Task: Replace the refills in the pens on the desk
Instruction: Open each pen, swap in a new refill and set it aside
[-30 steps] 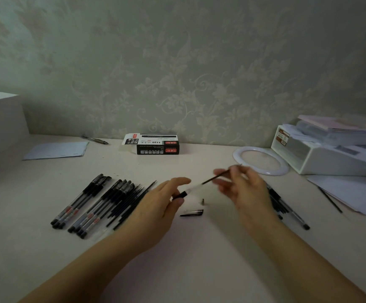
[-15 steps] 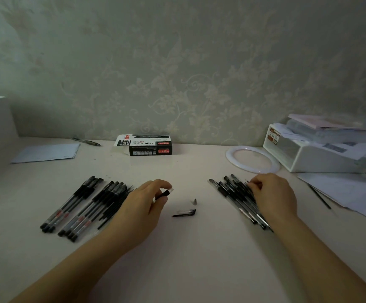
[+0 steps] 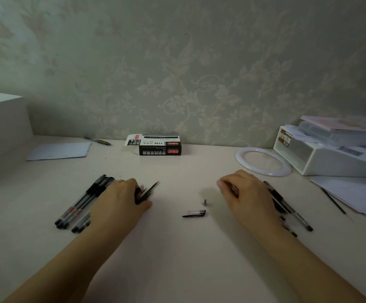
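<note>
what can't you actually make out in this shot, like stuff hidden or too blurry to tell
- Head view: the left hand covers the middle of the left pile of pens, so whatever it grips there is hidden.
- The right hand hides most of the item it holds; only a dark bit shows.
- Print on the refill box is too small to read.
- The white organizer is cut off by the right edge.

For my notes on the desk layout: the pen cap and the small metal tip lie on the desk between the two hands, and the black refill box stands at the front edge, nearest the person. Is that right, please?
Not quite. The black refill box stands at the back of the desk, against the wall, as the head view shows. The pen cap and the small metal tip do lie between the left hand and the right hand.
</note>
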`<state>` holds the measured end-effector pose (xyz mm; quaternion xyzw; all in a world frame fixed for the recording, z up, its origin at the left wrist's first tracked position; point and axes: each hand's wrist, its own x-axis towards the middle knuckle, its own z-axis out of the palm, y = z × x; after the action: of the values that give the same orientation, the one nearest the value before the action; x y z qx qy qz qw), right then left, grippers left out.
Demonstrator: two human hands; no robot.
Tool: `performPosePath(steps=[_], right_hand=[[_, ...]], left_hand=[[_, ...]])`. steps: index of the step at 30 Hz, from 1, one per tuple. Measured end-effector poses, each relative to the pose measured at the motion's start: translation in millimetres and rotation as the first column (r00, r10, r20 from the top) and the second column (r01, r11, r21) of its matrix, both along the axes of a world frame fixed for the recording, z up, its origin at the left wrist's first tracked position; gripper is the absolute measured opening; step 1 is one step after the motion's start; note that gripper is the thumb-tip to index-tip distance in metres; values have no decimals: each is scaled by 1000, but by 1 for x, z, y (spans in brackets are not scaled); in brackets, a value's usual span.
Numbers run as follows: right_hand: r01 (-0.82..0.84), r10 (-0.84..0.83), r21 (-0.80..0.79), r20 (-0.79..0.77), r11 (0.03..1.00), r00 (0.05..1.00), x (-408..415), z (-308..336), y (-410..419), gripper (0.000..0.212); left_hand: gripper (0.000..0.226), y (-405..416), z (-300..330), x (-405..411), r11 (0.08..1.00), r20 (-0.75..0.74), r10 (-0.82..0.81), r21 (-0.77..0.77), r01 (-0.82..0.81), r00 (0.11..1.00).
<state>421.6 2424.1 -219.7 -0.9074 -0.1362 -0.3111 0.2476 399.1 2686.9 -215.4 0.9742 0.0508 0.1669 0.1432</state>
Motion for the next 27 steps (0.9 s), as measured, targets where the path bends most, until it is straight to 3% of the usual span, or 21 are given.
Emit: performPosePath(steps=[9, 19, 22, 24, 27], right_hand=[[-109, 110, 18, -48, 994, 993, 0, -7, 3, 11], [-132, 135, 50, -64, 990, 989, -3, -4, 9, 9], [-165, 190, 267, -70, 949, 979, -9, 3, 17, 7], [-191, 334, 538, -180, 821, 925, -15, 8, 27, 7], [-177, 598, 783, -286, 596, 749, -24, 9, 43, 17]], left_hand=[[17, -2, 1, 0, 995, -47, -6, 96, 10, 999], [18, -5, 0, 1, 992, -8, -20, 126, 21, 1000], [18, -11, 9, -1, 992, 157, -116, 60, 107, 981], [16, -22, 15, -6, 960, 324, -262, -7, 279, 909], [15, -41, 13, -14, 867, 368, -435, -74, 492, 822]])
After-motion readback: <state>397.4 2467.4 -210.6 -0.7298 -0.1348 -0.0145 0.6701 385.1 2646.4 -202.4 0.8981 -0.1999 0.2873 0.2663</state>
